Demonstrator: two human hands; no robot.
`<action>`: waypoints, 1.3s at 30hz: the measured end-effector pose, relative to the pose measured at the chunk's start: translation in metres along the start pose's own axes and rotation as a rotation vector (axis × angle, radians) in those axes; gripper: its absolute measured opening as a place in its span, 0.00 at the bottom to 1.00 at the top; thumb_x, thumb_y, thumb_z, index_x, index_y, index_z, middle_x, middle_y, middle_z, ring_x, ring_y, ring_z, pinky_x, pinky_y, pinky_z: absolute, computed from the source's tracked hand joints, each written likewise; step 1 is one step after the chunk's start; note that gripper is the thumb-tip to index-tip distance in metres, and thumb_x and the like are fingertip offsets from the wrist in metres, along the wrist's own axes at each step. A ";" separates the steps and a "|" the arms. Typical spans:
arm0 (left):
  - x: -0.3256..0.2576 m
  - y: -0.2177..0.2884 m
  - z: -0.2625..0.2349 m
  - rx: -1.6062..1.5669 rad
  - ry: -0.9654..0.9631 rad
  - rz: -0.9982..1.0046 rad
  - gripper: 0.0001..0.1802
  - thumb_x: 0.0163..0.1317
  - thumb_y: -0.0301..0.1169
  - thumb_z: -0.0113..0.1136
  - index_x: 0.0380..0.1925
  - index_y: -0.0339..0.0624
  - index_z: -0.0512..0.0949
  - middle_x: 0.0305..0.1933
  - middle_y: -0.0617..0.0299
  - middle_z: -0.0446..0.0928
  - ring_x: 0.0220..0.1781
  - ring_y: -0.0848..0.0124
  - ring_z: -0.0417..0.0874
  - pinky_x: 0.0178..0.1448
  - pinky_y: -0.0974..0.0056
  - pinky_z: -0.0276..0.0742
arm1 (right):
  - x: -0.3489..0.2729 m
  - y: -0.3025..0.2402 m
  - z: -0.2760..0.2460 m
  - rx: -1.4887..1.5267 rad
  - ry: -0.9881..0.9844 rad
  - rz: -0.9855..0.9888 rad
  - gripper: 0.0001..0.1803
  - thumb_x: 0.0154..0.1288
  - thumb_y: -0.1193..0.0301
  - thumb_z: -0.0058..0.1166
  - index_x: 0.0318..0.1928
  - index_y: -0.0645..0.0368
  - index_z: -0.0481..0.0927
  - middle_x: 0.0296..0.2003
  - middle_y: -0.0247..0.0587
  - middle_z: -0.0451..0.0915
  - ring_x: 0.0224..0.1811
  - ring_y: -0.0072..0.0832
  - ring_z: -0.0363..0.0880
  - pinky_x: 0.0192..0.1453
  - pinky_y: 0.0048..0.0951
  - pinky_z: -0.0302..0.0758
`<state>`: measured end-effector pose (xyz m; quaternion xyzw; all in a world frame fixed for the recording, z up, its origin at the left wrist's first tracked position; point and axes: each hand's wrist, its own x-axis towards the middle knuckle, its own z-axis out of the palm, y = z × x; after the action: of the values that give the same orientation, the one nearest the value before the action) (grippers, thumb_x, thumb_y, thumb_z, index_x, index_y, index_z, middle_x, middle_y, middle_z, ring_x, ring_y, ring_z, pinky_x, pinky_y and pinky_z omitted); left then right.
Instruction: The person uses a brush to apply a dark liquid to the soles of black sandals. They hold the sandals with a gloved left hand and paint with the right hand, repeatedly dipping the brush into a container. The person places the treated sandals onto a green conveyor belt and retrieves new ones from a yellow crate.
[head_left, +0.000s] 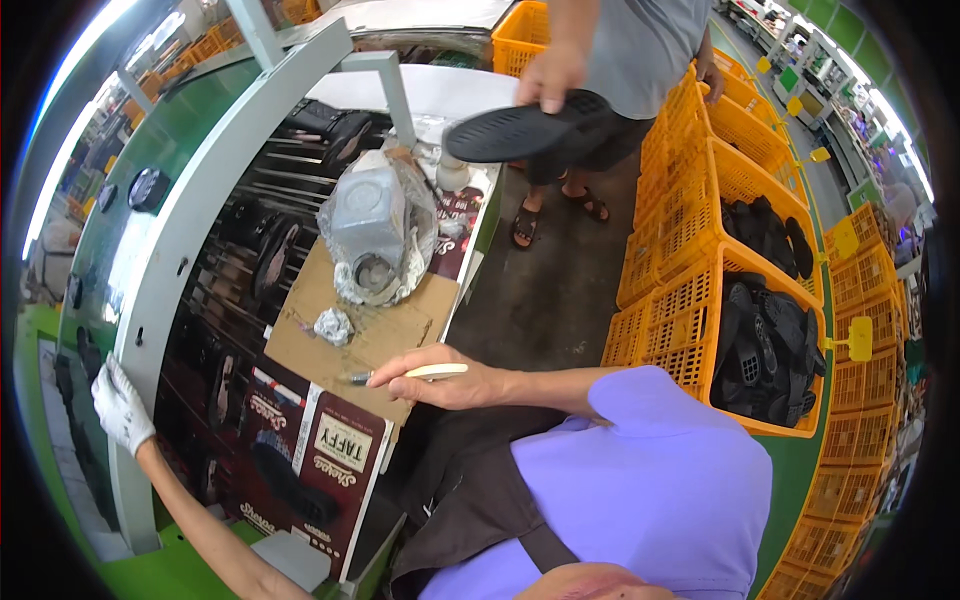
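— Workshop floor, with orange crates (660, 345) stacked to the right of the jug (366, 205); what underlies the jug itself?

— Cardboard (415, 312), spread beneath it. Note the foil ball (333, 326) resting on this sheet, just below the jug.

— Where is the brush (445, 371)?

— Below the jug and slightly right of it. Its pale handle is grasped by the bare right hand (445, 385), with the bristle end directed left, over the cardboard.

— And the left hand (122, 408)?

— White-gloved, well to the left of the jug and lower, laid over the edge of the grey frame (195, 190); whether it grips cannot be told.

— Which parts lie immediately left of the jug?

— Metal rods (272, 190), with black shoes (318, 120) among them.

— Above and right of the jug?

— A co-worker's hand (550, 78), grasping a black sole (500, 138).
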<state>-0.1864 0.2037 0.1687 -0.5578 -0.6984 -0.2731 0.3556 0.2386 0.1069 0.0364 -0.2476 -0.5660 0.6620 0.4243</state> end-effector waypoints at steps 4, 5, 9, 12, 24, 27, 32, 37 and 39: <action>-0.005 -0.006 -0.006 -0.129 -0.117 -0.171 0.22 0.63 0.45 0.54 0.45 0.36 0.77 0.48 0.51 0.76 0.51 0.59 0.76 0.57 0.60 0.69 | -0.003 -0.008 0.007 -0.200 -0.068 -0.218 0.12 0.67 0.71 0.49 0.48 0.62 0.78 0.36 0.39 0.80 0.36 0.23 0.77 0.41 0.24 0.73; -0.016 0.009 -0.003 -0.257 0.005 -0.089 0.21 0.62 0.44 0.56 0.43 0.36 0.78 0.46 0.51 0.77 0.50 0.59 0.76 0.56 0.60 0.69 | -0.003 -0.011 0.009 -0.236 -0.084 -0.265 0.12 0.67 0.73 0.50 0.48 0.62 0.78 0.37 0.41 0.80 0.36 0.25 0.77 0.42 0.25 0.73; -0.069 0.139 -0.018 -0.716 -0.166 0.155 0.11 0.55 0.36 0.64 0.33 0.42 0.81 0.37 0.57 0.80 0.41 0.63 0.79 0.50 0.62 0.74 | -0.004 -0.010 0.009 -0.351 -0.089 -0.497 0.11 0.64 0.76 0.51 0.46 0.63 0.78 0.36 0.45 0.79 0.35 0.32 0.78 0.40 0.28 0.74; -0.116 0.199 -0.013 -0.988 -0.794 0.046 0.14 0.52 0.37 0.66 0.38 0.44 0.82 0.39 0.56 0.80 0.42 0.63 0.81 0.49 0.64 0.75 | -0.003 -0.025 0.015 -0.411 -0.082 -0.668 0.10 0.63 0.74 0.54 0.44 0.61 0.79 0.32 0.43 0.78 0.31 0.32 0.78 0.32 0.27 0.75; -0.138 0.319 0.003 -2.371 -0.796 -1.378 0.18 0.62 0.42 0.57 0.49 0.49 0.73 0.46 0.66 0.78 0.45 0.73 0.79 0.45 0.65 0.77 | -0.004 -0.029 0.009 -0.417 -0.068 -0.744 0.13 0.65 0.69 0.52 0.47 0.62 0.78 0.34 0.44 0.77 0.29 0.31 0.76 0.32 0.27 0.73; -0.133 0.308 -0.005 -2.265 -0.731 -1.426 0.12 0.59 0.34 0.60 0.44 0.51 0.76 0.41 0.69 0.80 0.39 0.74 0.81 0.36 0.69 0.78 | -0.003 -0.037 0.004 -0.438 -0.111 -0.703 0.14 0.66 0.67 0.52 0.47 0.62 0.78 0.34 0.43 0.77 0.31 0.30 0.75 0.33 0.27 0.73; -0.159 0.267 0.008 -2.077 -0.641 -1.457 0.13 0.58 0.36 0.60 0.43 0.52 0.77 0.41 0.68 0.80 0.40 0.73 0.81 0.39 0.65 0.76 | 0.007 -0.050 -0.002 -0.523 -0.028 -0.687 0.17 0.64 0.57 0.53 0.43 0.58 0.81 0.30 0.36 0.72 0.29 0.25 0.68 0.32 0.24 0.66; -0.180 0.204 -0.009 -2.163 -0.457 -1.663 0.16 0.57 0.36 0.60 0.45 0.47 0.76 0.45 0.63 0.79 0.47 0.69 0.79 0.55 0.56 0.74 | 0.042 -0.057 -0.031 -0.566 0.265 -0.354 0.06 0.63 0.78 0.49 0.36 0.65 0.80 0.29 0.38 0.77 0.31 0.22 0.72 0.35 0.23 0.67; -0.203 0.184 -0.010 -2.158 -0.380 -1.657 0.15 0.58 0.34 0.59 0.46 0.44 0.76 0.45 0.61 0.79 0.47 0.69 0.79 0.56 0.58 0.74 | 0.071 -0.045 -0.046 -0.606 0.273 -0.226 0.06 0.62 0.76 0.53 0.35 0.67 0.80 0.29 0.37 0.79 0.30 0.18 0.73 0.35 0.20 0.69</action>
<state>0.0203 0.1189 0.0094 -0.0072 -0.3046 -0.7261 -0.6164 0.2519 0.1919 0.0799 -0.3843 -0.6985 0.3737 0.4741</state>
